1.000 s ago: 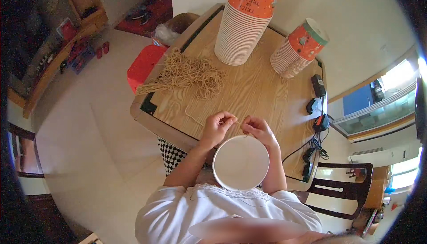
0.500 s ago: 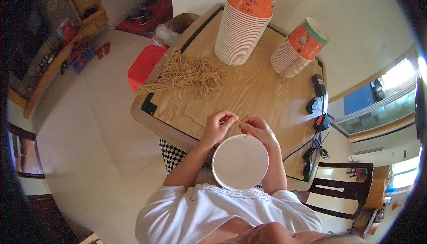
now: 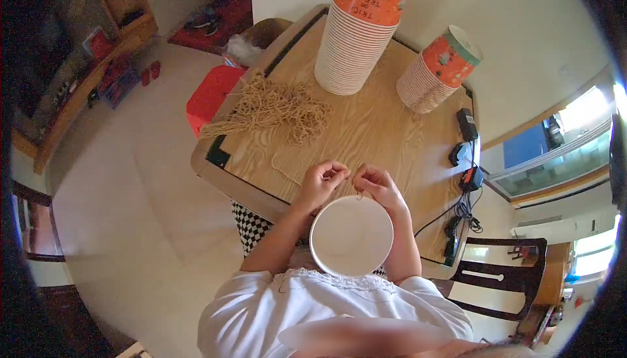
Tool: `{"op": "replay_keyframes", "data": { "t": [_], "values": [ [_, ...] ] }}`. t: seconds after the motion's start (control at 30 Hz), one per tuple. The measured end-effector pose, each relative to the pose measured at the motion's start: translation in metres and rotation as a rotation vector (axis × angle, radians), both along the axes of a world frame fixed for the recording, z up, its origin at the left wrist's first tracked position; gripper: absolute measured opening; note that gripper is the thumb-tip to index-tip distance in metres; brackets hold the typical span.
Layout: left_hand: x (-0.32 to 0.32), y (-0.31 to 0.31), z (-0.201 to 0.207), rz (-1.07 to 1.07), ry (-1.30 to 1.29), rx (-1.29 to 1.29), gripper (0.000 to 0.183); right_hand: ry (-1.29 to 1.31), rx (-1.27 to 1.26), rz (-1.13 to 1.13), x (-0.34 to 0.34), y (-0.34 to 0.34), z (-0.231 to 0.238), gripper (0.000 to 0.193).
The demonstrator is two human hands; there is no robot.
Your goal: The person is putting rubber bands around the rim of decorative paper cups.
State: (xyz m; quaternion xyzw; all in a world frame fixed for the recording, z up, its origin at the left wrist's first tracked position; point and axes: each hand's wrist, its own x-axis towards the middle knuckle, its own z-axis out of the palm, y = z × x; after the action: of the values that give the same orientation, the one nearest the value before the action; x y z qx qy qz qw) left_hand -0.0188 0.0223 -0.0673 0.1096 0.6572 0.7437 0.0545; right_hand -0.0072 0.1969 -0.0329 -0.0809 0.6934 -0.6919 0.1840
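Note:
A white paper bucket (image 3: 353, 237) rests against my body at the table's near edge, its round white face turned up. Just beyond its far rim, my left hand (image 3: 324, 180) has thumb and forefinger pinched together on twine, though the strand itself is hardly visible there. Close by on the right, my right hand (image 3: 379, 187) pinches a bit of thin brown twine (image 3: 359, 195) at the bucket's rim. A small gap separates the fingertips. Another loose strand (image 3: 282, 170) curves over the table up to my left hand.
A tangled heap of twine (image 3: 277, 110) covers the table's left side. Nested paper buckets stand in a tall stack (image 3: 356, 48) and a shorter stack (image 3: 428, 84). Black adapters and cables (image 3: 467, 178) line the right edge. A red bin (image 3: 210, 93) and a dark chair (image 3: 499, 276) flank the table.
My fingertips have drawn slightly apart, and my left hand has shifted a little left. The bucket has barely moved.

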Motion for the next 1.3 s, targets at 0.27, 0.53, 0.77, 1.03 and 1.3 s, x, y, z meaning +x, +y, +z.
{"op": "replay_keyframes", "data": {
  "t": [0.27,0.53,0.77,1.03,1.3],
  "values": [
    [-0.004,0.003,-0.027,-0.08,-0.122,-0.119,0.013,-0.019,-0.062,-0.23,-0.003,-0.004,-0.031,0.004],
    [-0.007,0.02,-0.06,-0.048,-0.186,0.012,0.013,0.13,0.001,-0.178,-0.011,0.01,-0.073,0.008],
    [-0.008,0.026,-0.07,0.004,-0.109,0.012,0.012,0.273,0.125,-0.191,-0.011,0.013,-0.081,0.004],
    [-0.013,0.032,-0.089,0.041,-0.046,0.01,0.011,0.21,-0.083,-0.273,-0.009,0.0,-0.069,0.005],
    [-0.014,0.031,-0.09,0.046,-0.02,-0.008,0.01,0.279,0.149,-0.258,-0.011,0.005,-0.072,0.008]
  ]
}}
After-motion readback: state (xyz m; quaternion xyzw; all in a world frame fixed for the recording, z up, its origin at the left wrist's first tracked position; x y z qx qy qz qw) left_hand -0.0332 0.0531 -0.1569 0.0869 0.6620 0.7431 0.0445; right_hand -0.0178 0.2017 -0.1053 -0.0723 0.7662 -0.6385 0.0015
